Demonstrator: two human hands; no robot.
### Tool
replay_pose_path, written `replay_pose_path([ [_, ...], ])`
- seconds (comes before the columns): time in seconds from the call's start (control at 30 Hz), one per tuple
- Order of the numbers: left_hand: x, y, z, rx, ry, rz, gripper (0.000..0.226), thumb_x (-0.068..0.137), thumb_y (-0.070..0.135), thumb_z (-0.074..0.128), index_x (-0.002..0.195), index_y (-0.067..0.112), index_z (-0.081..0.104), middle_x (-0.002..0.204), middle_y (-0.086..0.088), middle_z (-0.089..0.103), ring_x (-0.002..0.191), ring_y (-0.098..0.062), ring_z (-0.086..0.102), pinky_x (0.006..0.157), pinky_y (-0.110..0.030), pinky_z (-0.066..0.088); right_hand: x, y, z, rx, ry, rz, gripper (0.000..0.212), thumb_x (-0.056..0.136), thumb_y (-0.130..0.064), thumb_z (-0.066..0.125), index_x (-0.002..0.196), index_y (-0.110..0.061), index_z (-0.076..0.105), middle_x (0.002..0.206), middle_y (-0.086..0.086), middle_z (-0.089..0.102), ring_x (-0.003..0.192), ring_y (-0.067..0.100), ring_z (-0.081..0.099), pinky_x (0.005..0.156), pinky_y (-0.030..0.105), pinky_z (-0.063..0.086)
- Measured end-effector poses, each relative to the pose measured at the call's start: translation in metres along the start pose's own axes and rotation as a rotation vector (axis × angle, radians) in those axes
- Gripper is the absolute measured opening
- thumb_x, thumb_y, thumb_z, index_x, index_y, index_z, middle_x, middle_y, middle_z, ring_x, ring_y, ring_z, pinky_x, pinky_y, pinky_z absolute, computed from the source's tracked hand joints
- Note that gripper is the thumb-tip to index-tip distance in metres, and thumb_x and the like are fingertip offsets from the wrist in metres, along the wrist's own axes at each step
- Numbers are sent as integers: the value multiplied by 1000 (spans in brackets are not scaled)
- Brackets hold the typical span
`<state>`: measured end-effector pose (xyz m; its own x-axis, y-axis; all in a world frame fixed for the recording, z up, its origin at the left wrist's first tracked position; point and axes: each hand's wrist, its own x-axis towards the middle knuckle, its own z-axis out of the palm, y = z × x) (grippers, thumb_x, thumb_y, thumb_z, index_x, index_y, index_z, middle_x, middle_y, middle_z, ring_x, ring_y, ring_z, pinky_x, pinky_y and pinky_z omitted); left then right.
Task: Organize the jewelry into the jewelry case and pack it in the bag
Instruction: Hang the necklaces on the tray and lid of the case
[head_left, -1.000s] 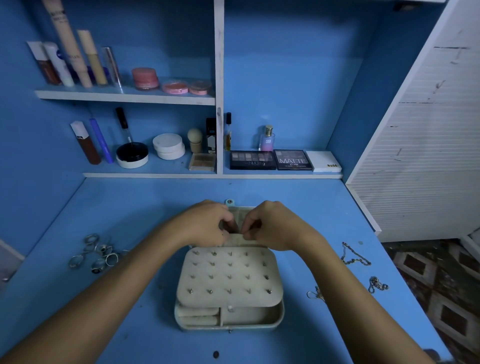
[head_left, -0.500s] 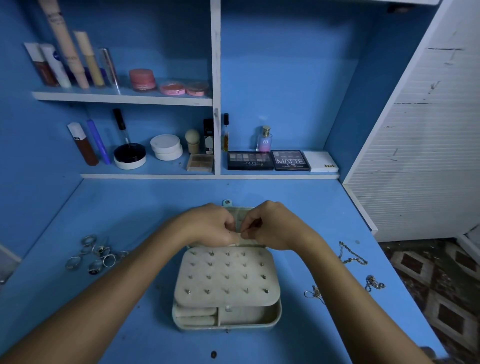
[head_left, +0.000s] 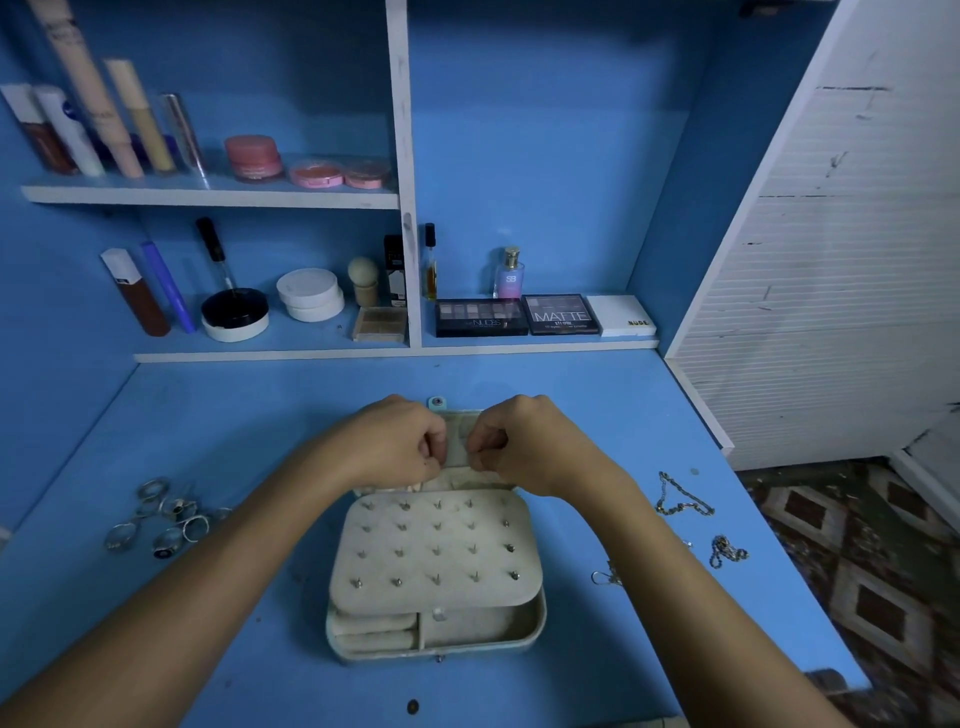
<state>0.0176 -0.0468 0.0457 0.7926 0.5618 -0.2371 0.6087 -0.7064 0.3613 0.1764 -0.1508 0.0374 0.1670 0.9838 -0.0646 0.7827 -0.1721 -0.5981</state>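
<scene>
A beige jewelry case (head_left: 467, 636) lies open in the middle of the blue table (head_left: 260, 415). Its stud-covered earring panel (head_left: 436, 551) is folded toward me over the tray. My left hand (head_left: 395, 441) and my right hand (head_left: 524, 441) sit curled side by side over the case's lid (head_left: 457, 441). The fingertips of both pinch at its beige lining. Whether a small piece is held between them is too fine to tell. Several rings (head_left: 166, 519) lie at the left. Thin chains (head_left: 680, 501) lie at the right.
Two more chains (head_left: 727, 551) (head_left: 608, 577) lie near my right forearm. Shelves at the back hold cosmetics and eyeshadow palettes (head_left: 519, 314). A white slatted panel (head_left: 831, 286) bounds the right side, with patterned floor (head_left: 857, 571) beyond the table's right edge.
My two hands have drawn slightly apart at the lid, uncovering a strip of its lining between them. The case and the loose jewelry lie as before.
</scene>
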Motion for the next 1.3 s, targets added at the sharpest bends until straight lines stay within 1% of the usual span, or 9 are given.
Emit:
replay_pose_path([
  [0.17, 7, 9, 1, -30, 45, 56, 11, 85, 24, 68, 79, 32, 68, 82, 17, 65, 79, 1, 61, 65, -12, 43, -14, 11, -15, 104, 87, 25, 12, 86, -8, 73, 86, -20, 75, 72, -15, 67, 63, -12, 57, 61, 6, 44],
  [0.33, 17, 32, 6, -80, 85, 138, 8, 85, 26, 69, 78, 29, 70, 79, 16, 67, 75, 4, 60, 64, -12, 41, -40, 30, -37, 119, 175, 114, 8, 87, -18, 75, 90, -25, 75, 78, -13, 69, 74, 6, 65, 67, 17, 51],
  [0.4, 21, 42, 8, -78, 80, 167, 9, 85, 27, 69, 77, 31, 69, 78, 16, 68, 72, 7, 58, 63, -10, 39, -51, 39, -45, 107, 199, 163, 8, 87, -20, 76, 91, -26, 75, 80, -12, 70, 75, 7, 65, 64, 14, 50],
  [0.53, 30, 67, 17, -68, 49, 237, 6, 86, 29, 68, 81, 28, 71, 82, 13, 70, 71, 8, 57, 58, -5, 36, -74, 60, -55, 114, 219, 262, 4, 87, -19, 76, 90, -22, 75, 73, -12, 65, 49, -3, 55, 48, 9, 41],
  [0.7, 40, 99, 29, -53, -21, 322, 6, 87, 29, 69, 87, 25, 73, 84, 12, 71, 73, 5, 58, 63, -8, 39, -101, 82, -59, 21, 192, 360, 2, 85, -21, 77, 84, -23, 76, 71, -12, 69, 55, -6, 56, 53, 8, 42],
  [0.83, 50, 126, 41, -23, -97, 362, 6, 87, 26, 68, 90, 24, 73, 86, 10, 72, 80, -1, 61, 64, -13, 41, -118, 94, -63, -23, 143, 429, 13, 83, -19, 77, 73, -27, 73, 66, -9, 69, 63, 14, 67, 57, 25, 53],
  [0.93, 57, 143, 49, -20, -149, 389, 5, 88, 25, 68, 91, 24, 72, 87, 9, 73, 81, -3, 62, 64, -15, 43, -128, 99, -66, -58, 101, 483, 8, 82, -23, 78, 76, -27, 75, 73, -9, 70, 72, 18, 70, 65, 29, 57],
  [1.1, 63, 160, 60, -27, -202, 394, 4, 87, 26, 70, 90, 28, 71, 89, 10, 71, 87, -8, 64, 74, -26, 52, -136, 103, -68, -53, 52, 522, 4, 81, -25, 80, 82, -27, 76, 79, -10, 71, 74, 6, 67, 58, 13, 50],
  [1.3, 68, 172, 67, 11, -227, 397, 4, 86, 26, 72, 89, 27, 70, 89, 9, 70, 90, -12, 63, 77, -29, 53, -140, 104, -65, -32, 44, 524, 12, 78, -26, 81, 74, -33, 73, 76, -12, 69, 72, 3, 65, 55, 10, 45],
])
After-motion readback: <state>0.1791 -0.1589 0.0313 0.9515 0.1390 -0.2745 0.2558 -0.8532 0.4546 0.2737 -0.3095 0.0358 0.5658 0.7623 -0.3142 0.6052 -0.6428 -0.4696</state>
